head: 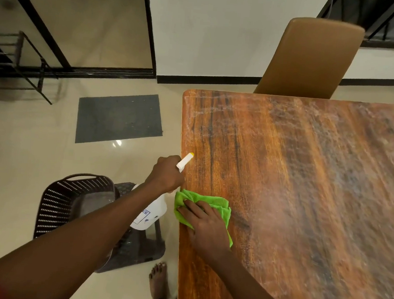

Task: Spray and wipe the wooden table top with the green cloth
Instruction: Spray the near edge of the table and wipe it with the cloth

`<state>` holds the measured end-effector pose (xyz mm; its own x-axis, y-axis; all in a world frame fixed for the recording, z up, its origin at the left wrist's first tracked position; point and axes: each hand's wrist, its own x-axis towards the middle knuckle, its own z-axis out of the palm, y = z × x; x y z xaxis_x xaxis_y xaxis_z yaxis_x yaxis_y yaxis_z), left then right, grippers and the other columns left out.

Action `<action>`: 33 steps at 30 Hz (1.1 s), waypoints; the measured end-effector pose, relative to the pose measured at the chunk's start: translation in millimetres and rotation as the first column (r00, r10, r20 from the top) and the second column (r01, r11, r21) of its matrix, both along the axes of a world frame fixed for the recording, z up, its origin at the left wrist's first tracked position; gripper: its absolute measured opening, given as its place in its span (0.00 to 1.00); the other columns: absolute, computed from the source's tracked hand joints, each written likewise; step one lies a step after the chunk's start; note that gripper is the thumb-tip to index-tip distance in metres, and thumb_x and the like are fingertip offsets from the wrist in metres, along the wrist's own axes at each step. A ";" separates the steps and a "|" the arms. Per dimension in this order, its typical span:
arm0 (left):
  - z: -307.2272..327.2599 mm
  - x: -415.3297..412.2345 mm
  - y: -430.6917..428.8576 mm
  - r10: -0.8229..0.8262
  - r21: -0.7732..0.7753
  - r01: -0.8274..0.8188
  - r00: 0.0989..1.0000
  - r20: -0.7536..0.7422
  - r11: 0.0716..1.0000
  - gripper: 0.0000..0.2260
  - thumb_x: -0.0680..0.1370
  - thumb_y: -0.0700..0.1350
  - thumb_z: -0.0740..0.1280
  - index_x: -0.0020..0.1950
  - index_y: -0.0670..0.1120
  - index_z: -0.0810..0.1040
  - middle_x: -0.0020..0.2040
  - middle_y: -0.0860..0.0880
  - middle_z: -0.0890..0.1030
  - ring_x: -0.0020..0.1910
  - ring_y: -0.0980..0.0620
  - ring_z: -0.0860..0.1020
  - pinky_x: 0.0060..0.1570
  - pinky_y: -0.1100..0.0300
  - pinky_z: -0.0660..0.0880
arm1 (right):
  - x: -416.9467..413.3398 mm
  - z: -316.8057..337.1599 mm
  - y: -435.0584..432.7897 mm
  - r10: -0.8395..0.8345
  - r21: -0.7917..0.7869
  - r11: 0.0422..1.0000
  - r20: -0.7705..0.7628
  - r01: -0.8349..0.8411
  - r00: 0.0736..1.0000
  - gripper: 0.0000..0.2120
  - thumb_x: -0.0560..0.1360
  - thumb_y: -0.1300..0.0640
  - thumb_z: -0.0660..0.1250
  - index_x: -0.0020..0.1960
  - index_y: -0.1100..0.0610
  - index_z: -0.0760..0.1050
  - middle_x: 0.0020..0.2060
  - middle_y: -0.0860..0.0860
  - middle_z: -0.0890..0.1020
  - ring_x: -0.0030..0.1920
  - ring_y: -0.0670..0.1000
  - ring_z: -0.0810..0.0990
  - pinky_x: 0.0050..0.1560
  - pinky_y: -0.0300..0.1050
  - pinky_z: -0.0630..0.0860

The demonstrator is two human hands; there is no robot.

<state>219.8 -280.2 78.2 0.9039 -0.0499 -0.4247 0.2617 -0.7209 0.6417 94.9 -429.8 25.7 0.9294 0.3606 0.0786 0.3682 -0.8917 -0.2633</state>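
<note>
A: What is happening at the wooden table top's (306, 181) left edge?
B: The left hand (166, 173) is gripping the white spray bottle (149, 214) just outside it, the nozzle (185, 160) pointing over the wood.
A: And the green cloth (213, 203)?
B: It is lying on the table at that edge, and the right hand (205, 225) is pressing on it with straight fingers.

We look on a glossy cream floor (26, 150) bearing a grey mat (119, 118), a white wall (212, 32) behind a tan chair (316, 59), a black door frame (151, 32), a metal rack (21, 64) far left and a barred window (378, 19) far right.
</note>
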 end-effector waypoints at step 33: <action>8.3 2.6 2.1 0.183 -0.101 -0.178 0.982 0.038 0.979 0.07 0.70 0.35 0.70 0.46 0.41 0.77 0.44 0.39 0.80 0.29 0.44 0.76 0.28 0.54 0.78 | 20.5 16.2 -15.5 0.129 0.063 0.990 0.004 -0.129 0.992 0.17 0.68 0.56 0.68 0.56 0.47 0.81 0.55 0.44 0.82 0.52 0.50 0.79 0.51 0.47 0.78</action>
